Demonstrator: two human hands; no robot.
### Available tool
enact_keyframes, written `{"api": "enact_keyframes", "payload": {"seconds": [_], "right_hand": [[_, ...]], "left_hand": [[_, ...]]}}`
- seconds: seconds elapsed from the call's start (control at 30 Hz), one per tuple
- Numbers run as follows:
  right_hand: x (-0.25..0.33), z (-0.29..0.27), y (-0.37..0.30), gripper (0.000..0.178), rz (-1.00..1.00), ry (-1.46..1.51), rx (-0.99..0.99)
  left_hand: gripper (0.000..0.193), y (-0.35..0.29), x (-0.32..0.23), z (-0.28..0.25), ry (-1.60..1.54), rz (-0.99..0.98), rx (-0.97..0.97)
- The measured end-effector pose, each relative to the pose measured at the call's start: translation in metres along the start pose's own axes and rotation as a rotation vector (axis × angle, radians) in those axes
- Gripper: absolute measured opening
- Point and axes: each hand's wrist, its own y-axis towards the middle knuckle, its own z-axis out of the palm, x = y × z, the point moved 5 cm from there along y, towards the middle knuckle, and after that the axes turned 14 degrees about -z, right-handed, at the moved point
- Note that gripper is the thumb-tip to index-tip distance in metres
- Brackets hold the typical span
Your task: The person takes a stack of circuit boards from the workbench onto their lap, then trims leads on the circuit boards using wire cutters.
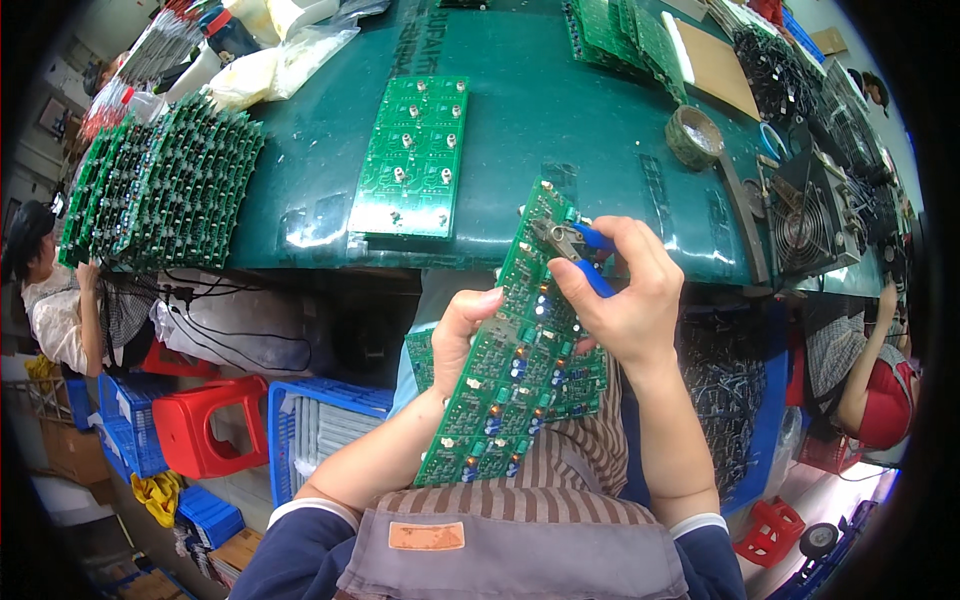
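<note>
My left hand (463, 332) grips the left edge of a long green circuit board panel (506, 352), thumb on its face, holding it tilted above my lap. Blue, white and green components stand in rows along it. In my right hand (640, 290) is a pair of side cutters (594, 238) with blue handles. Their metal jaws lie against the upper part of the panel; whether they are closed on a lead is too small to tell. Beneath the held panel, another green circuit board (584, 388) rests across my lap, partly covered.
On the green table lies a board panel (412, 150) with metal connectors. Stacked boards (165, 190) stand at left, more boards (622, 42) at far right. A round tin (694, 137) and a fan unit (803, 232) sit right. Blue crates and a red stool (212, 428) stand below.
</note>
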Motion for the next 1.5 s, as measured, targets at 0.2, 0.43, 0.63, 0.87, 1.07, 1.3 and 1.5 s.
{"api": "enact_keyframes", "payload": {"seconds": [0.2, 0.43, 0.63, 0.87, 1.07, 1.3, 1.5], "right_hand": [[0.003, 0.003, 0.004, 0.046, -0.011, -0.016, 0.019], [0.001, 0.001, 0.002, 0.046, -0.026, -0.020, -0.005], [0.000, -0.005, -0.004, 0.042, 0.080, -0.010, -0.013], [-0.040, -0.013, -0.069, 0.050, 0.256, -0.102, 0.151], [-0.043, -0.012, -0.138, 0.050, 0.492, 0.024, 0.265], [-0.026, -0.005, -0.187, 0.039, 0.555, 0.052, 0.258], [-0.020, -0.002, -0.188, 0.038, 0.490, -0.008, 0.197]], "left_hand": [[0.070, -0.003, -0.002, -0.002, -0.058, -0.027, 0.098], [0.068, 0.000, -0.001, -0.006, -0.016, -0.015, 0.051], [0.053, -0.007, -0.035, -0.011, 0.287, 0.035, -0.108], [0.050, -0.009, -0.170, 0.013, 0.553, 0.145, -0.245], [0.041, 0.026, -0.259, -0.013, 0.656, 0.317, -0.206], [0.040, 0.038, -0.287, -0.040, 0.898, 0.507, -0.589], [0.039, 0.041, -0.291, -0.052, 1.087, 0.534, -0.794]]}}
